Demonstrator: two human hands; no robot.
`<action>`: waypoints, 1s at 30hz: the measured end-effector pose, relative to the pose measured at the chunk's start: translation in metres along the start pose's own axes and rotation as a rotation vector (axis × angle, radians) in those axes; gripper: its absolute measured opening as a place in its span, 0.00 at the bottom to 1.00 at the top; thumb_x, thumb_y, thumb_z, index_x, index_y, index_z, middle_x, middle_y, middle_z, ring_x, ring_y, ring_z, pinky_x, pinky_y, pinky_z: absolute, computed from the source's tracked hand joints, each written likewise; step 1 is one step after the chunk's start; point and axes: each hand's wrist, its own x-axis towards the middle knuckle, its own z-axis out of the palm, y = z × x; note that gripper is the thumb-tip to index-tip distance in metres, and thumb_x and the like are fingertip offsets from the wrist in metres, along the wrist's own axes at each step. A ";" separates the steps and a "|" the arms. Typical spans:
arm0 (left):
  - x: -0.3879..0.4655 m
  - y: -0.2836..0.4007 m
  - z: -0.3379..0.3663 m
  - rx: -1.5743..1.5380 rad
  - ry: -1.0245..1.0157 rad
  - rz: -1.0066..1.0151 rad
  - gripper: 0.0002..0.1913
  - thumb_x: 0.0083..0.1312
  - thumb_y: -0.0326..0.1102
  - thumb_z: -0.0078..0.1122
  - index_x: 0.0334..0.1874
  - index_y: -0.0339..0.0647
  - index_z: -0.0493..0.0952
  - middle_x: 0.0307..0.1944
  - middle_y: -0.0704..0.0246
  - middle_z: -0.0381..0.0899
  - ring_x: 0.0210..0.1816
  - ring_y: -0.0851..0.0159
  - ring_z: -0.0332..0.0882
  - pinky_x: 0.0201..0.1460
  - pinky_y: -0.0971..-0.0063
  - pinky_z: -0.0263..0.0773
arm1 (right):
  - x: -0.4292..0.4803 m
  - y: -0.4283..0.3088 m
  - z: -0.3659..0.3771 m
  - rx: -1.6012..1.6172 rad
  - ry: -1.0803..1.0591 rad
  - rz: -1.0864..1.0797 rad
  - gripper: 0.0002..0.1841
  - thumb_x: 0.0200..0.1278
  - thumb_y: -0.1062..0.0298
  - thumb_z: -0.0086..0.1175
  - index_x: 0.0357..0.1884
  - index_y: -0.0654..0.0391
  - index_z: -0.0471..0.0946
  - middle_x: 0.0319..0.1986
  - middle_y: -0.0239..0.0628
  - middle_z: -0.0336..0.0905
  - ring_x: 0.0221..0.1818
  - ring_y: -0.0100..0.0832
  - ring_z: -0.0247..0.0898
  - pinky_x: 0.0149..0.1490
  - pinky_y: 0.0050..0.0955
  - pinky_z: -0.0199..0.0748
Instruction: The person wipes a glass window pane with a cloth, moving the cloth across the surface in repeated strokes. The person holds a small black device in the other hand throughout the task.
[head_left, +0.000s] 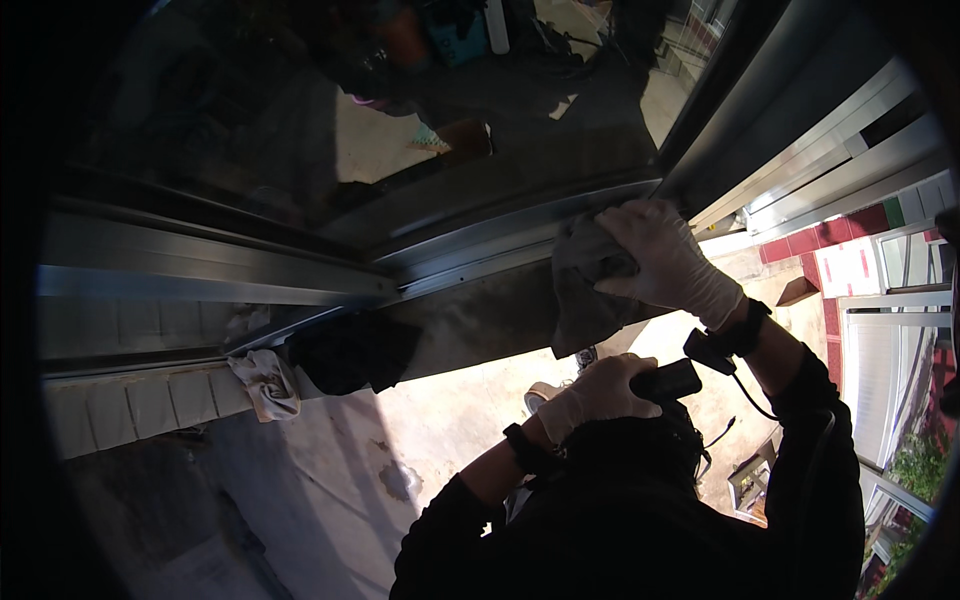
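My right hand, in a pale translucent glove, presses a grey cloth onto the sill by the lower corner of a metal-framed window. The cloth hangs over the sill's edge. Below it, nearer my body, my left hand, gloved alike, is closed around a small black object whose kind I cannot tell. The dark glass pane stands before me, with reflections in it. Its metal bottom track runs left from the cloth.
A black cloth lies on the sill at the left, and a crumpled whitish cloth hangs beside it over a tiled ledge. Metal frame bars angle off to the left. Sunlit concrete floor lies below.
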 end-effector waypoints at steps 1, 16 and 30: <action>0.000 0.000 -0.001 -0.002 -0.036 -0.028 0.42 0.52 0.50 0.76 0.67 0.37 0.73 0.61 0.53 0.78 0.63 0.52 0.76 0.68 0.65 0.69 | 0.001 -0.001 0.000 0.011 0.013 -0.010 0.42 0.44 0.42 0.71 0.60 0.58 0.74 0.54 0.39 0.78 0.61 0.44 0.70 0.67 0.47 0.64; -0.003 -0.009 -0.003 -0.029 -0.030 0.003 0.38 0.53 0.48 0.76 0.65 0.37 0.75 0.57 0.55 0.81 0.59 0.54 0.79 0.64 0.65 0.72 | 0.042 -0.041 0.022 -0.011 -0.051 -0.192 0.33 0.51 0.40 0.67 0.51 0.56 0.76 0.46 0.35 0.79 0.52 0.36 0.75 0.58 0.36 0.69; -0.005 -0.008 -0.009 -0.077 -0.008 -0.027 0.42 0.52 0.51 0.77 0.67 0.34 0.73 0.58 0.54 0.81 0.59 0.55 0.80 0.63 0.66 0.73 | -0.003 0.018 -0.024 -0.244 -0.259 0.016 0.30 0.51 0.52 0.70 0.51 0.61 0.75 0.48 0.45 0.75 0.52 0.44 0.76 0.54 0.41 0.78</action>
